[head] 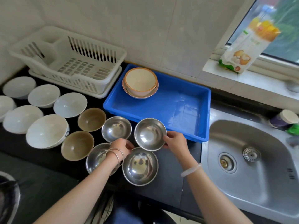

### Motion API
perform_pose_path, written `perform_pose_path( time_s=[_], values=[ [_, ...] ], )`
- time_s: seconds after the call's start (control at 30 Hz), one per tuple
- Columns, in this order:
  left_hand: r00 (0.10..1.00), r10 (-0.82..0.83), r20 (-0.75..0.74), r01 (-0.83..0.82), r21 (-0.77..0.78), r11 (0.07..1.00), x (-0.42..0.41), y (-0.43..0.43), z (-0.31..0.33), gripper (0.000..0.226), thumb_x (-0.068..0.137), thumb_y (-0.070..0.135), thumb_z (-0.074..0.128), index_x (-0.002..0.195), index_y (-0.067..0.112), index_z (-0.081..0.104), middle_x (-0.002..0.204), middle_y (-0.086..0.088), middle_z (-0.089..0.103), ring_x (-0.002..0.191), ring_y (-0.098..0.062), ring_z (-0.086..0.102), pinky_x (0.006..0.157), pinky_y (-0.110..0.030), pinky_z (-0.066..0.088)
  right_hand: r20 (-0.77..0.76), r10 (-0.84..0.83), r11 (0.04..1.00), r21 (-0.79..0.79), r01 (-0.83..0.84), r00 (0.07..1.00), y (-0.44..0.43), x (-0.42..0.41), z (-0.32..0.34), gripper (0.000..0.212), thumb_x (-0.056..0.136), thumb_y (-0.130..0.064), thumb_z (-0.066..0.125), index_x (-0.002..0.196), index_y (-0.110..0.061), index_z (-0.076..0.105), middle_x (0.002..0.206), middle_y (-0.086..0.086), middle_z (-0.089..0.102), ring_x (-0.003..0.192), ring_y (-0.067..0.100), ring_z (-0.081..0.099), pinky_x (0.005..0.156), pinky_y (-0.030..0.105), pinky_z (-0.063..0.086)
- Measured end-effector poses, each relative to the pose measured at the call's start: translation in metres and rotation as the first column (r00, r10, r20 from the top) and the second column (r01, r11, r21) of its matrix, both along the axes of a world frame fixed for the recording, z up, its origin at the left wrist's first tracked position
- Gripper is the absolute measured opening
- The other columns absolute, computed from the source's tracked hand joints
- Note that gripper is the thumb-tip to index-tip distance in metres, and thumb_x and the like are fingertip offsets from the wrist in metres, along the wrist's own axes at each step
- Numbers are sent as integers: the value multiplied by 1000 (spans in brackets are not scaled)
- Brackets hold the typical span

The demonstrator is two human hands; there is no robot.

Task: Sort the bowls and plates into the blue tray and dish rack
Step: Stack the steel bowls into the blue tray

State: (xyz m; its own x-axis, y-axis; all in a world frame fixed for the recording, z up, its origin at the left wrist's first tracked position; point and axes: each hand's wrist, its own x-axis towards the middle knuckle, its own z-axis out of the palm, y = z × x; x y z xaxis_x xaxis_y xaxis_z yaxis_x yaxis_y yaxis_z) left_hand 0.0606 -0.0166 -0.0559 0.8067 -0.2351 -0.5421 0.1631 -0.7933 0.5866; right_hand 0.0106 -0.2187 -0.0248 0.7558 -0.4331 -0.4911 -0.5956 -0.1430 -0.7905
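Note:
A blue tray (pixel 186 101) sits on the dark counter, with a cream bowl (pixel 140 81) nested in a pink-rimmed bowl at its far left corner. The white dish rack (pixel 69 62) stands empty to its left. Several steel bowls cluster in front of the tray. My right hand (pixel 175 140) grips the right rim of one steel bowl (pixel 149 134). My left hand (pixel 122 147) pinches the far rim of the nearest steel bowl (pixel 140 166). Two brown bowls (pixel 91 119) and several white bowls (pixel 47 130) lie to the left.
A steel sink (pixel 252 162) fills the right side. A food packet (pixel 247 46) leans on the window sill at the back right. A purple cup (pixel 284 118) stands behind the sink. A dark pot edge (pixel 8 196) shows at the bottom left.

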Motion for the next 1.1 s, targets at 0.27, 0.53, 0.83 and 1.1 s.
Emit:
perform_pose_path(
  time_s=[0.27,0.53,0.83,1.1],
  values=[
    [968,222,-119,-243,-204,948,8,-18,-3,14,76,7,70,75,20,65,82,-7,70,86,-27,67,85,-42,55,-64,35,986,-163,-45,997,-13,-23,7,15,78,-13,61,71,-22,70,68,-5,72,66,9,70,73,30,60],
    [819,392,-419,-542,-343,767,-4,-22,0,30,90,7,54,119,6,58,117,-15,61,109,-27,57,78,-34,50,-103,71,963,-253,-95,992,-6,-33,-9,10,79,-15,63,73,-20,70,71,0,71,73,17,69,68,30,56],
    [803,322,-502,-533,-361,765,-14,-20,3,44,89,-5,48,132,6,45,126,-20,57,100,-22,55,80,-37,49,-78,4,956,-293,-27,997,-4,-35,-29,6,80,-25,72,81,-23,66,74,-9,66,73,8,63,57,16,42],
    [765,339,-547,-583,-367,725,-14,-20,5,46,89,-3,50,134,4,43,134,-17,52,109,-24,55,82,-34,47,-185,-138,928,319,192,973,-6,-35,-40,27,85,-16,69,112,-12,67,97,11,73,77,21,73,60,28,59]
  ],
)
